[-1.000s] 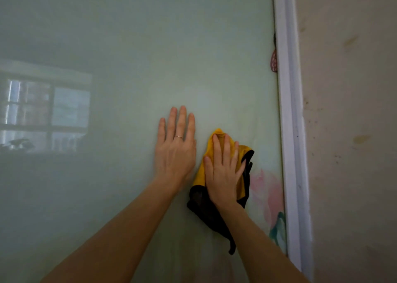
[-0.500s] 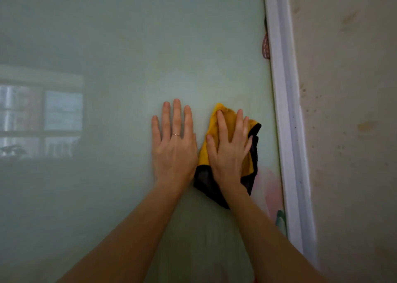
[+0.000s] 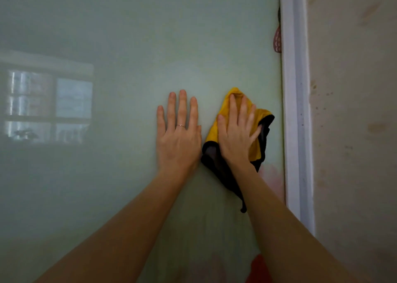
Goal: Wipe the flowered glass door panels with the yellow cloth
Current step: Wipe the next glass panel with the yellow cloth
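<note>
The right hand (image 3: pixel 235 136) covers the middle of the yellow cloth (image 3: pixel 211 132), just beside the white door frame (image 3: pixel 294 111), so its folds there cannot be told. Between cloth and frame, a faint pink flower print (image 3: pixel 272 175) is half hidden by cloth and forearm. Higher up, a red dotted shape (image 3: pixel 277 39) is cut off by the frame's edge. Far from the frame, a reflected window (image 3: pixel 49 106) on the glass door panel (image 3: pixel 129 35) is too blurred to read. Low near the frame, a red patch (image 3: pixel 257 270) runs out at the bottom edge.

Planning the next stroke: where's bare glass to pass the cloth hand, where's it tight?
Free: glass panel above both hands, and the wide stretch left of the left hand, bearing only a window reflection. Tight: the strip between yellow cloth, under the right hand, and white frame.
</note>
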Available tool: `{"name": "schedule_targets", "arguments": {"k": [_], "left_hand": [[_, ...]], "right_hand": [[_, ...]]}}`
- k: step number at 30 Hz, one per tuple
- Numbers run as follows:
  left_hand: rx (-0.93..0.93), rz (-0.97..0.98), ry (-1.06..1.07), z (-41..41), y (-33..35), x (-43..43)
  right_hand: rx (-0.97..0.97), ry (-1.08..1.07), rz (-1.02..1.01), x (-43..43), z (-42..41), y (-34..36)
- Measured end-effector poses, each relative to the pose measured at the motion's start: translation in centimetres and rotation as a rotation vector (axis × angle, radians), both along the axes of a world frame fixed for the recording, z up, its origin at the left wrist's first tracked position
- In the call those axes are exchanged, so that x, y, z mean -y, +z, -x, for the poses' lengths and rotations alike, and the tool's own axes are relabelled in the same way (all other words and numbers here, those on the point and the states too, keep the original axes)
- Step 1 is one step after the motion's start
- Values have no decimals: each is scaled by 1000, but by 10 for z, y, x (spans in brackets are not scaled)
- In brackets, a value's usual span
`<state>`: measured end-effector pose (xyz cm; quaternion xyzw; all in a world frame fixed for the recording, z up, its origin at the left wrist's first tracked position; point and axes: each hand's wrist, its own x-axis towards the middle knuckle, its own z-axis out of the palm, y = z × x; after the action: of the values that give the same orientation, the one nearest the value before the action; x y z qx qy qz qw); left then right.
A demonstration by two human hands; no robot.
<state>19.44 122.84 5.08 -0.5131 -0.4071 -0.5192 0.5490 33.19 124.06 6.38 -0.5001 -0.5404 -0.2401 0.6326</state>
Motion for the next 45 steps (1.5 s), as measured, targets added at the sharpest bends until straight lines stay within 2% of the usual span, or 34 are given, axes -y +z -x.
{"name": "schedule_targets", "arguments": {"k": [4, 9, 13, 16, 19, 22, 24, 30, 38, 40, 43, 45], "left_hand": [[18, -2, -19, -1, 0, 1], [22, -16, -8, 3, -1, -1], [11, -15, -17, 1, 0, 0], [12, 4, -4, 3, 0, -1], [6, 4, 10, 4, 0, -2], [12, 14, 9, 3, 0, 0], [16, 21, 11, 3, -2, 0], [21, 27, 10, 1, -2, 0], [16, 41, 9, 2, 1, 1], [23, 31, 26, 4, 0, 1], [19, 39, 21, 3, -1, 3], [15, 45, 24, 2, -2, 3]], "right_hand": [[40, 21, 61, 5, 11, -18], [155, 16, 80, 3, -10, 51], [-20, 117, 138, 2, -32, 87], [-205, 114, 132, -5, -31, 68], [-309, 34, 110, -9, -25, 33], [-329, -58, 131, -7, -17, -1], [-276, -55, 156, -7, -15, -12], [-204, 70, 130, -6, -34, 13], [-522, -63, 125, -16, -21, -27], [-478, -78, 84, -14, 3, -44], [-236, -112, 9, -7, 38, -73], [-142, -103, -28, -9, 29, -74]]}}
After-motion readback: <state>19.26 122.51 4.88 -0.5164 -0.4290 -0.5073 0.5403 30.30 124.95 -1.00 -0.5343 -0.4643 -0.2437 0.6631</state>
